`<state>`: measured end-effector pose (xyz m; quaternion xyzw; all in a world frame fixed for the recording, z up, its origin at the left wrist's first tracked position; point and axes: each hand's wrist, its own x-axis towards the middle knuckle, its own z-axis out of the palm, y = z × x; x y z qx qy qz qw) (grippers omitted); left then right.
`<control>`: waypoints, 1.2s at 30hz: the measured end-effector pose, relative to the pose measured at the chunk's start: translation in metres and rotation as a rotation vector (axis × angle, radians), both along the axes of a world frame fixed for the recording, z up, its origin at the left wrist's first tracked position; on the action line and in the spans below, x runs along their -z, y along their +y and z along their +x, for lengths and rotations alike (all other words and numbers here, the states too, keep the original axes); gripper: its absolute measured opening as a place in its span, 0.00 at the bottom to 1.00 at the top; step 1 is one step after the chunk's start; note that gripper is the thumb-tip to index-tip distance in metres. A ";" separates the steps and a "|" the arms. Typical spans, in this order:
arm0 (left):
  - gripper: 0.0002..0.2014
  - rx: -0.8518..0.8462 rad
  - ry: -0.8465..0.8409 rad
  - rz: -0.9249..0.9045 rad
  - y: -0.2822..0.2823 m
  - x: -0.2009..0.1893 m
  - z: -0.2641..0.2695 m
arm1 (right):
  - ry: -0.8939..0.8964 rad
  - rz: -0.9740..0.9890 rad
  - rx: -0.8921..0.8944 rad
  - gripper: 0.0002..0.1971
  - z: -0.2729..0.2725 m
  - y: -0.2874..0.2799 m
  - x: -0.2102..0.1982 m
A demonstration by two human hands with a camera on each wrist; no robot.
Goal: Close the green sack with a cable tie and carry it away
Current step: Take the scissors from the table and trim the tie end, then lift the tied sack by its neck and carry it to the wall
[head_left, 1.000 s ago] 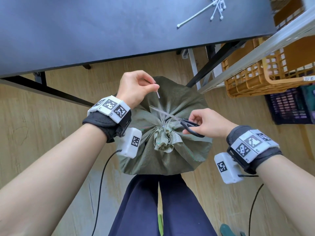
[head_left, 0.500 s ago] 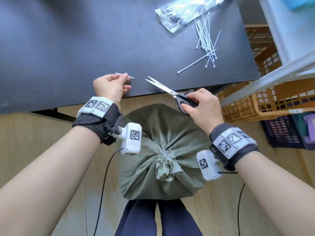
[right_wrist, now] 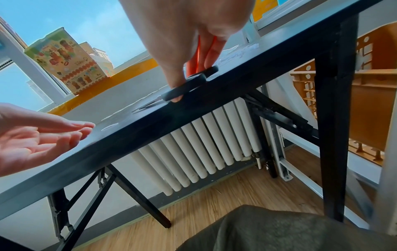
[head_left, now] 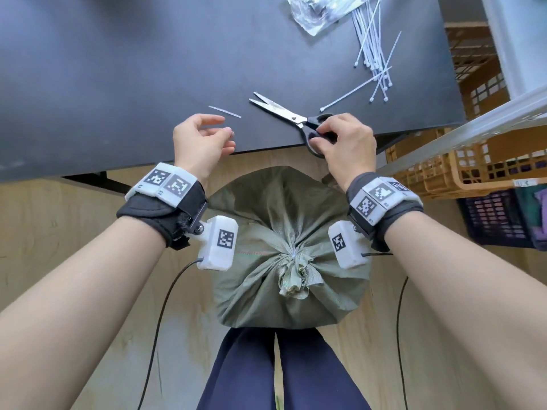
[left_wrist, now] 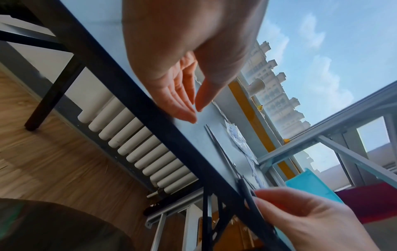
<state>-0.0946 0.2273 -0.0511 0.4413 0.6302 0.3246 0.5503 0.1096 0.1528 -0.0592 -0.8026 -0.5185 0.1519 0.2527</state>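
Observation:
The green sack stands on the floor between my forearms, its gathered neck cinched by a white cable tie. My left hand hovers over the table's near edge with relaxed fingers and holds nothing; the left wrist view shows those fingers empty. A short cut-off tie tail lies on the table just beyond it. My right hand grips the black handles of the scissors, which lie on the table with blades slightly apart. The handles sit at the table edge.
The dark table carries a bunch of loose cable ties and a clear plastic bag. An orange crate, a purple crate and a metal shelf rail stand at right. A radiator is behind the table legs.
Both hands rose from the sack's neck to the table. The left hand let the cut tie tail drop onto the table. The right hand brought the scissors down flat on it.

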 end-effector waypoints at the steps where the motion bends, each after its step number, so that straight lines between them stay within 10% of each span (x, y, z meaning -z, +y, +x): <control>1: 0.07 0.024 0.012 0.015 -0.005 0.000 -0.001 | 0.002 -0.001 -0.008 0.11 -0.001 0.000 0.000; 11: 0.05 0.575 0.180 -0.165 -0.093 0.014 -0.004 | -0.008 0.064 -0.109 0.10 0.005 -0.055 -0.007; 15: 0.27 0.767 0.414 -0.556 -0.132 0.027 0.000 | 0.090 -0.117 -0.187 0.06 0.003 -0.103 0.011; 18: 0.41 0.735 0.357 -0.890 -0.157 0.033 0.004 | 0.158 -0.343 -0.333 0.10 -0.005 -0.132 0.029; 24: 0.28 0.439 -0.069 -1.175 -0.180 0.054 0.011 | 0.285 -0.573 -0.511 0.21 -0.031 -0.162 0.048; 32: 0.04 0.370 -0.108 -1.041 -0.182 0.057 0.004 | 0.304 -0.601 -0.573 0.44 -0.044 -0.180 0.075; 36: 0.04 0.380 -0.086 -0.972 -0.183 0.052 0.003 | 0.245 -0.465 -0.499 0.28 -0.055 -0.179 0.081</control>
